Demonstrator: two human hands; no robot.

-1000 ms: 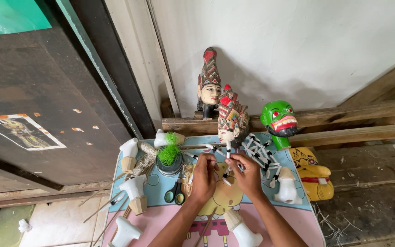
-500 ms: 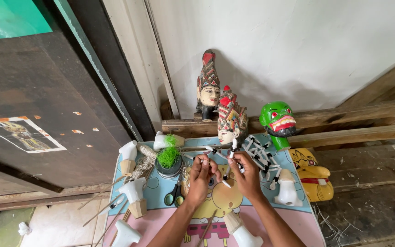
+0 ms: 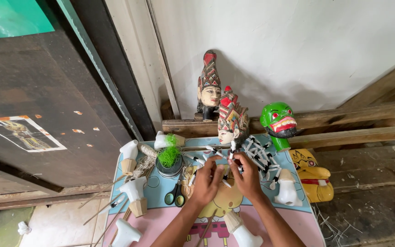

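While both hands meet over the middle of the tabletop point(image 3: 161, 194), the left hand point(image 3: 205, 182) curls its fingers closed around a white-and-black puppet arm piece point(image 3: 225, 158), and the right hand point(image 3: 246, 176) pinches the same cluster of thin jointed sticks from the other side, fingertips nearly touching the left's. That piece sits just below the painted puppet head point(image 3: 231, 120) with the tall red-and-gold crown, our landmark here. Spreading right of that head lies a tangle of black-and-white jointed rods point(image 3: 260, 155), and further right stands a green demon head point(image 3: 278, 122), with a yellow mask point(image 3: 313, 176) below it. Behind the crowned head, a second carved head point(image 3: 209, 88) leans at the white wall. Left of the crowned head sits a dark pot with green fibre point(image 3: 169, 159), and below that, green-handled scissors point(image 3: 175, 195). Far left of the head, white wooden torso blanks point(image 3: 133, 194) lie along the tabletop edge; another white blank point(image 3: 287, 191) rests lower right.
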